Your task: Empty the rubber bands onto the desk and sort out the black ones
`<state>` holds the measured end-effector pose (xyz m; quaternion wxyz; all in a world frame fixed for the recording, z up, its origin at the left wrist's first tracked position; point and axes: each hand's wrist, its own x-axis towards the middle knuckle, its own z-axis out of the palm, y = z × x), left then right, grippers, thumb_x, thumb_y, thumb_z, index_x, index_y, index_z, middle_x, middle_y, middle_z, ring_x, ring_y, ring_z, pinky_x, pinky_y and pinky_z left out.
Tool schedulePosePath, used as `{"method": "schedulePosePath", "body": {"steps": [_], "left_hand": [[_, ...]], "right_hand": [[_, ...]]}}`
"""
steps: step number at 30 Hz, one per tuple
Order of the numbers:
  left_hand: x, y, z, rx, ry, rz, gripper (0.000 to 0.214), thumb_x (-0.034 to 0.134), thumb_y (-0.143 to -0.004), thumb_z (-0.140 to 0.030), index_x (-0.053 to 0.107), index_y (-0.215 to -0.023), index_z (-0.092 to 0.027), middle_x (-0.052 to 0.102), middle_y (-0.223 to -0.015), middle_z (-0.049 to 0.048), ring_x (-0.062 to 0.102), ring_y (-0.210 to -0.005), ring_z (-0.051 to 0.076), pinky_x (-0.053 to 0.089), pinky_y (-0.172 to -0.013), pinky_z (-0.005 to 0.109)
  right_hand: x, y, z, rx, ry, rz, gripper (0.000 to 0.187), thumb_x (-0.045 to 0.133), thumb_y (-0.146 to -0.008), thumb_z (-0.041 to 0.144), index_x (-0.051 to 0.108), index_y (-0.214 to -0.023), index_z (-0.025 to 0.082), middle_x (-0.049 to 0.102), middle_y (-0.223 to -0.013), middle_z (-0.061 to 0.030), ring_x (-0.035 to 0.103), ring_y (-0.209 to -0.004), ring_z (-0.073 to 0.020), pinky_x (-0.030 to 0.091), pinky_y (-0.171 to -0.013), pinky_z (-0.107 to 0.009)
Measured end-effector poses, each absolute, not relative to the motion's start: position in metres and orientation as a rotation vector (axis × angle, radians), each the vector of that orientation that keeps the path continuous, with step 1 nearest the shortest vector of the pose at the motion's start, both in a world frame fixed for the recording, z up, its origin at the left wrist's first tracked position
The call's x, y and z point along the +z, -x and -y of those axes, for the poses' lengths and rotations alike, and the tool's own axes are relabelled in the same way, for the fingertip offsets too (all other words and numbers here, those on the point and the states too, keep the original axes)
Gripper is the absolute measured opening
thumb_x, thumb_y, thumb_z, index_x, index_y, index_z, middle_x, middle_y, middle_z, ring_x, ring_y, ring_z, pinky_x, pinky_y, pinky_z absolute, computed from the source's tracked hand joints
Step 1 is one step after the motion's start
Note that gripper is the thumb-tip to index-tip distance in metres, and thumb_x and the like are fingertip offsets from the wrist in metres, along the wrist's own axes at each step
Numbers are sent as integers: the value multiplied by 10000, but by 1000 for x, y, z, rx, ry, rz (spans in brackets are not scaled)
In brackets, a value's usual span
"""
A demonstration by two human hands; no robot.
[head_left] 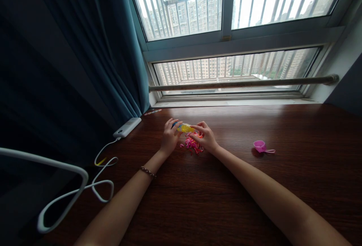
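Between my hands is a small clear packet or container (185,128) with yellow and blue contents; its exact kind I cannot make out. My left hand (169,137) is closed around its blue end on the left. The fingers of my right hand (207,137) close on the yellow right end, thumb lower down. Just beneath, on the dark wooden table (215,200), lies a loose pile of small pink, red and orange bands (194,144), partly covered by my right thumb. A few stray pieces lie around its edge.
A pink scoop (259,146) with a thin handle lies to the right. At left, a white power strip or charger (127,127) trails a looping white cable (82,170). A small strip (153,112) lies near the window sill. A blue curtain (113,49) hangs at left.
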<state>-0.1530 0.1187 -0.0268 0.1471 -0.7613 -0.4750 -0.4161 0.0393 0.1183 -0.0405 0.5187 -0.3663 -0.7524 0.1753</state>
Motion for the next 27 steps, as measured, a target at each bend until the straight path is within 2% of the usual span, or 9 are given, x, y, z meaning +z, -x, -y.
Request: {"method": "schedulePosePath", "body": {"steps": [3,6,9,17,19,23,27], "left_hand": [[-25,151,-115,-1133,2192,1335,356,550,-787,-147,547,-1129,-242,520,-1162,65,368,-1195,259,345,-994,466],[-22,151,-111,-1000,2191,1276,356,519,-804,-138,550,-1135,-266,494,-1217,66,318,-1239,275,283,-1016,518],[-18,153,-108,-917,2159,1248,363,481,-824,-129,547,-1145,-286,472,-1256,61,276,-1273,281,216,-1032,554],[-8,163,-108,-974,1989,1264,352,457,-834,-112,561,-1126,-278,485,-1242,60,255,-1291,275,100,-1053,574],[-7,164,-109,-974,1966,1279,354,465,-829,-101,569,-1115,-282,485,-1243,55,254,-1290,275,81,-1053,577],[-9,163,-111,-1012,1994,1303,365,484,-806,-77,578,-1099,-274,479,-1245,54,264,-1282,273,158,-1052,549],[-13,162,-116,-1136,2040,1342,376,519,-779,-86,565,-1115,-249,496,-1210,65,315,-1243,266,283,-1025,487]], "right_hand": [[-44,-37,-119,433,879,1865,381,639,-714,412,631,-1048,230,544,-940,-39,508,-639,-89,417,-607,-210],[-48,-36,-123,499,827,1900,281,608,-747,414,682,-911,198,601,-808,-31,533,-627,-103,413,-595,-209],[-52,-37,-128,554,793,1860,263,611,-749,405,698,-854,180,648,-721,-31,561,-611,-120,417,-587,-214],[-57,-40,-131,541,837,1814,249,616,-744,398,696,-826,177,671,-706,-29,574,-587,-126,427,-582,-221],[-54,-41,-129,517,852,1813,239,630,-730,397,692,-833,192,664,-758,-29,571,-615,-124,428,-606,-224],[-46,-43,-124,416,910,1792,237,647,-715,381,679,-886,220,622,-905,-35,558,-673,-114,422,-637,-215],[-41,-43,-120,417,844,1859,276,582,-775,364,641,-1011,233,615,-793,-10,511,-583,-89,405,-603,-202]]}}
